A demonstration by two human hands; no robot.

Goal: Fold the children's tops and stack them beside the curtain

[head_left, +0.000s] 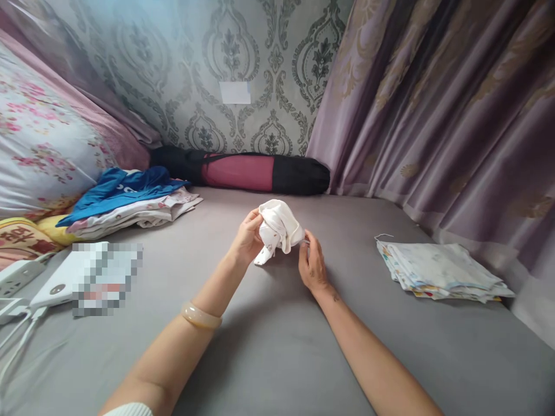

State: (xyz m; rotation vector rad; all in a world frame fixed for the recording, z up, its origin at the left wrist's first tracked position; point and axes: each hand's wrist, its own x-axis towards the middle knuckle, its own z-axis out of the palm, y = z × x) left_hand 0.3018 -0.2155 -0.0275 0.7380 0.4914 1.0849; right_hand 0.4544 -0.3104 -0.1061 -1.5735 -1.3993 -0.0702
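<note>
A small white cloth with a faint print is bunched up and held above the grey bed sheet. My left hand grips its left side, fingers closed on the fabric. On the right, my right hand pinches the cloth's lower edge. A pale bangle sits on my left wrist.
A stack of folded printed cloths lies at the right. Folded clothes with a blue garment on top sit at the left, by a floral pillow. A black and maroon bag lies along the wall. Curtains hang at right; a power strip lies far left.
</note>
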